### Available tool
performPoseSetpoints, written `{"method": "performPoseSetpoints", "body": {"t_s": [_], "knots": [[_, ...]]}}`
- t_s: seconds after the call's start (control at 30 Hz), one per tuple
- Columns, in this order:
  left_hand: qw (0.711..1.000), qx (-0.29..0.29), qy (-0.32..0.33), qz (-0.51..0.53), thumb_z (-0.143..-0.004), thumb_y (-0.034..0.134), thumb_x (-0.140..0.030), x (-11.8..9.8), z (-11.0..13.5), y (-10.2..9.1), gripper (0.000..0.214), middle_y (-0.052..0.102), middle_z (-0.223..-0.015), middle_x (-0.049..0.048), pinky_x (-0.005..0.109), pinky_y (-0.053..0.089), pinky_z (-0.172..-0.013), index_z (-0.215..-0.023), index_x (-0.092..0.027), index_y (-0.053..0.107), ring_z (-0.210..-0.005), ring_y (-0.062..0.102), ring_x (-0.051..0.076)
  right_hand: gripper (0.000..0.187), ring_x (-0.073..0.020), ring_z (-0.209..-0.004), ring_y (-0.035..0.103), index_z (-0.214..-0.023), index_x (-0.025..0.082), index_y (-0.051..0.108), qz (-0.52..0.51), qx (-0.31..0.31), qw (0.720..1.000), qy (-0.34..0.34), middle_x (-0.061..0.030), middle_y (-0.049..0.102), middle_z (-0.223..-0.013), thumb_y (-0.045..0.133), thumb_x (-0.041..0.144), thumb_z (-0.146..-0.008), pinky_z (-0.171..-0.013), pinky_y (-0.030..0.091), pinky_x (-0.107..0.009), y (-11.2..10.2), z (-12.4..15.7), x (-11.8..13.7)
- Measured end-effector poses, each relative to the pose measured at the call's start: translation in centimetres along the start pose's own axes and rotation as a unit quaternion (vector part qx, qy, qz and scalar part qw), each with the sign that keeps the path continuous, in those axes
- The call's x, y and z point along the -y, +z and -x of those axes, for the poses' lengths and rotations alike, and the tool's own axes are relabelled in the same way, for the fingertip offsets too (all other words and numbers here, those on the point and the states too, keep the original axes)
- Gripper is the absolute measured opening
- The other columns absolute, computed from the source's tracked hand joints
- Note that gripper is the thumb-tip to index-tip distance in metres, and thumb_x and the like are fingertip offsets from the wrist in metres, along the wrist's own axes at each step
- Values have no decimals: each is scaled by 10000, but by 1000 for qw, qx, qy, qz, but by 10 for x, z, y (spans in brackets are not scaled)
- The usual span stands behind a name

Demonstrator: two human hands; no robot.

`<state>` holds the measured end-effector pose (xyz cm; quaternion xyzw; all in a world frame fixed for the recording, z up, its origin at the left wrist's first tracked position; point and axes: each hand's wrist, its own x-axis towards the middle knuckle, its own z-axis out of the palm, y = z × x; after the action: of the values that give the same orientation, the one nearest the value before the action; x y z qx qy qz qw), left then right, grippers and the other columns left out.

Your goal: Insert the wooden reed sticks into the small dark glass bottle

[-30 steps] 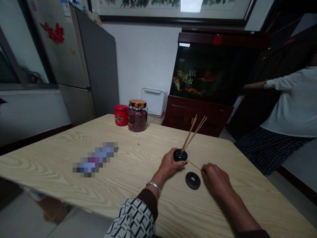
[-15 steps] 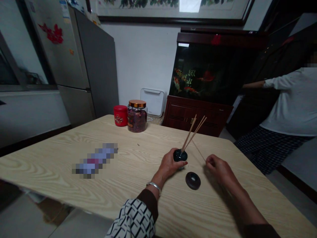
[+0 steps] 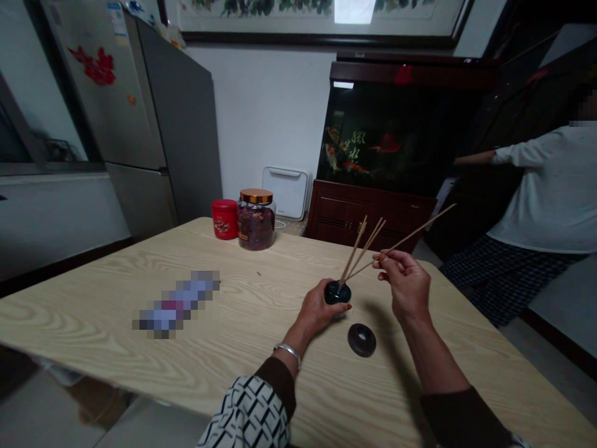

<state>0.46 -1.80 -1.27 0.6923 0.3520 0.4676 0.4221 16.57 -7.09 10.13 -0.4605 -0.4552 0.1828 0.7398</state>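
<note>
My left hand (image 3: 319,309) is wrapped round a small dark glass diffuser bottle (image 3: 337,291) standing on the table. Several thin reed sticks (image 3: 354,250) lean up and to the right out of its neck. Between the thumb and fingers of my right hand (image 3: 405,277) is one more reed stick (image 3: 422,229), slanting up to the right. Its lower end meets the bottle's mouth; whether it is inside I cannot tell. A dark round ring-shaped lid (image 3: 362,340) with a hole in its middle lies on the table in front of the bottle.
On the wooden table (image 3: 261,330) are a blurred-out long item (image 3: 177,305), a red canister (image 3: 225,219) and a jar with a copper lid (image 3: 256,221). Behind stand a fish tank (image 3: 387,137) and a fridge (image 3: 181,124). A person (image 3: 545,180) stands at the right.
My right hand has risen and turned, and the reed stick in it now slants up to the right with its lower end at the bottle's mouth. My left hand stays on the bottle.
</note>
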Motion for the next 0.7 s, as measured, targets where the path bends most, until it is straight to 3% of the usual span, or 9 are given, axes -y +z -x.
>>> {"method": "performPoseSetpoints", "body": {"t_s": [0.17, 0.4, 0.7], "knots": [[1000, -3, 0, -8, -627, 853, -410, 1, -1, 0, 644, 695, -997, 65, 350, 519, -829, -1182, -195, 608, -901, 644, 225, 253, -160, -704, 664, -908, 167, 658, 47, 44, 998, -25, -61, 710, -848, 713, 367, -764, -520, 506, -241, 10, 2, -7], [1000, -1, -1, -20, -634, 845, -388, -2, 0, -1, 629, 696, -987, 41, 318, 504, -831, -1185, -203, 606, -898, 638, 208, 287, -175, -667, 633, -890, 166, 659, 105, 94, 990, 0, -46, 673, -792, 674, 432, -782, -553, 538, -302, 20, 8, -19], [1000, 3, -11, -27, -633, 833, -383, -2, -1, -2, 627, 694, -995, 43, 312, 498, -822, -1184, -197, 600, -898, 637, 212, 244, -168, -647, 613, -817, 200, 673, 274, 137, 951, -30, -33, 689, -740, 615, 437, -835, -626, 460, -285, 22, 19, -33]]}}
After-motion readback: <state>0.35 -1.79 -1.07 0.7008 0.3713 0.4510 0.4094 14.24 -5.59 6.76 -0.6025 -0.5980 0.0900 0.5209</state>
